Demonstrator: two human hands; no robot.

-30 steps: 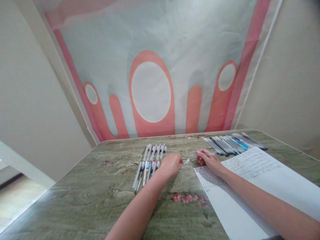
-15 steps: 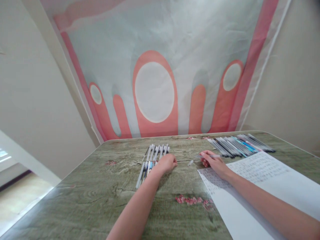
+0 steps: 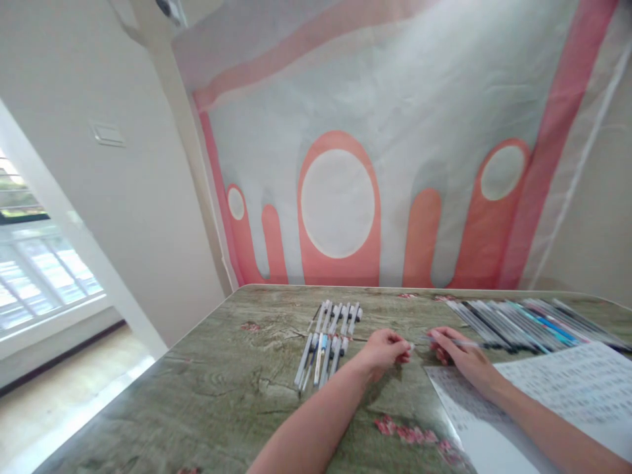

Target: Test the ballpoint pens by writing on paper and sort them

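Between the fingertips of my left hand [image 3: 388,352] is a small clear pen cap [image 3: 411,347], pinched just left of the other hand. My right hand [image 3: 457,352] holds a slim clear pen [image 3: 467,342], its tip end pointing left toward the cap; cap and pen look apart. Left of my left hand, two rows of pens and caps lie side by side: an upper row [image 3: 336,317] and a lower row [image 3: 322,359]. My right wrist rests over a sheet of handwritten paper [image 3: 587,388].
A long row of clear, black and blue pens [image 3: 533,322] lies at the back right of the wood-patterned table [image 3: 222,395]. Behind the table stands a wall with a pink and grey covering [image 3: 340,273]. A window [image 3: 44,263] is at the far left.
My left hand has moved right from beside the pen rows and picked up the small cap that lay on the table. The camera view has tilted up and turned left.
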